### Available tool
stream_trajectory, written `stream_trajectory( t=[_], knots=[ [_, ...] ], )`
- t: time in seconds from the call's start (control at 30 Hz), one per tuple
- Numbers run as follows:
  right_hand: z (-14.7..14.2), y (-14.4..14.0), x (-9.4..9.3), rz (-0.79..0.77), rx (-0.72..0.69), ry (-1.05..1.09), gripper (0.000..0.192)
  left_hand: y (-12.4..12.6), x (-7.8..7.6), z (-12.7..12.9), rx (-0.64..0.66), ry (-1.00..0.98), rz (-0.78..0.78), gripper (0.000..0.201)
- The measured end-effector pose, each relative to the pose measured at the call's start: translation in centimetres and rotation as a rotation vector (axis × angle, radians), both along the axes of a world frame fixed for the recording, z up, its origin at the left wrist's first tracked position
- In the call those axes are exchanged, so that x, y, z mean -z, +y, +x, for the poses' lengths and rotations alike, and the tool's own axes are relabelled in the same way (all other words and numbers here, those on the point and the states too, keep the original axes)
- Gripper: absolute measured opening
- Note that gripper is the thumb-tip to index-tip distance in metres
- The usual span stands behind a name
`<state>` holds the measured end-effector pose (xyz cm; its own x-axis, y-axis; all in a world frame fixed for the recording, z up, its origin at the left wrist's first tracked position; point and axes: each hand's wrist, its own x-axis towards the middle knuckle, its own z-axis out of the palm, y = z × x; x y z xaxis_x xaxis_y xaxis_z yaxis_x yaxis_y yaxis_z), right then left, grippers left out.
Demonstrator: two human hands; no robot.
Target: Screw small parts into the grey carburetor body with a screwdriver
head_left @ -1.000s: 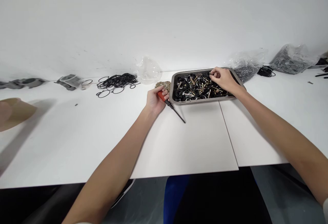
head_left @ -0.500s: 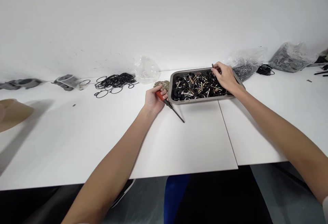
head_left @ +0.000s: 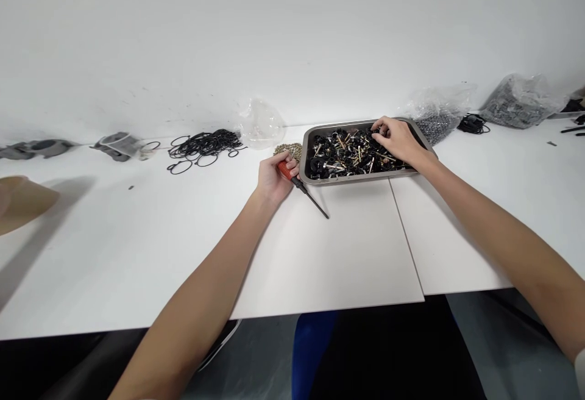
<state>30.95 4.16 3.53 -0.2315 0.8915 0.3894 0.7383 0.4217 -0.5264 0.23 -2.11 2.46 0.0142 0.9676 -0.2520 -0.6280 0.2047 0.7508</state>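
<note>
Seated at a white tabletop (head_left: 137, 235), a person's left hand (head_left: 273, 177) is gripping a red-handled screwdriver (head_left: 299, 185) while the right hand (head_left: 398, 139), fingers curled, is picking among small parts in a metal tray (head_left: 365, 175), likely selecting one, which calls for a fine pinch.

The left hand (head_left: 273, 175) covers most of the screwdriver (head_left: 301, 187) handle, leaving only a strip of red. The right hand (head_left: 398, 140) hides the far right part of the tray (head_left: 365, 177), and whatever its fingertips pinch is too small to tell. The parts in the tray blur into a dark tangle. A brown shape (head_left: 21, 200) is cut off by the left edge.
</note>
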Motion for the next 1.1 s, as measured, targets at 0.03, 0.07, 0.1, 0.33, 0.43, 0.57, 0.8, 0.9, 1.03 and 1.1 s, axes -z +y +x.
stream_trajectory(
  t=[0.03, 0.07, 0.1, 0.33, 0.43, 0.57, 0.8, 0.9, 1.03, 1.1],
  knots=[
    [-0.1, -0.1, -0.1, 0.013, -0.008, 0.022, 0.007, 0.0, 0.0, 0.0, -0.002, 0.0, -0.002, 0.033],
    [-0.1, -0.2, -0.2, 0.035, -0.013, 0.047, 0.006, 0.0, 0.0, 0.0, -0.004, 0.0, -0.004, 0.033],
    [-0.2, -0.3, -0.3, 0.064, -0.016, 0.075, 0.006, 0.0, 0.0, 0.0, -0.006, 0.0, -0.005, 0.033],
    [-0.1, -0.4, -0.5, 0.285, 0.037, 0.235, 0.01, -0.1, -0.1, 0.0, 0.001, 0.01, 0.004, 0.034],
    [-0.1, -0.3, -0.3, 0.321, 0.056, 0.249, 0.009, -0.1, -0.1, 0.1, -0.002, 0.006, 0.004, 0.033],
    [0.1, 0.2, 0.0, 0.129, 0.048, 0.13, 0.007, -0.1, -0.2, 0.0, 0.001, 0.003, -0.004, 0.032],
    [0.4, 0.7, 0.4, -0.025, 0.07, 0.065, 0.013, 0.0, 0.0, 0.0, 0.007, -0.003, -0.005, 0.031],
    [0.1, 0.1, -0.1, 0.005, 0.059, 0.052, 0.009, 0.0, 0.0, -0.1, 0.006, -0.004, -0.002, 0.031],
    [-0.1, -0.8, -0.7, 0.116, 0.12, 0.064, 0.024, 0.1, 0.1, -0.1, 0.001, -0.001, -0.004, 0.028],
    [-0.1, -0.9, -0.7, 0.152, 0.154, 0.081, 0.031, 0.1, 0.1, -0.1, -0.001, -0.002, -0.002, 0.028]
  ],
)
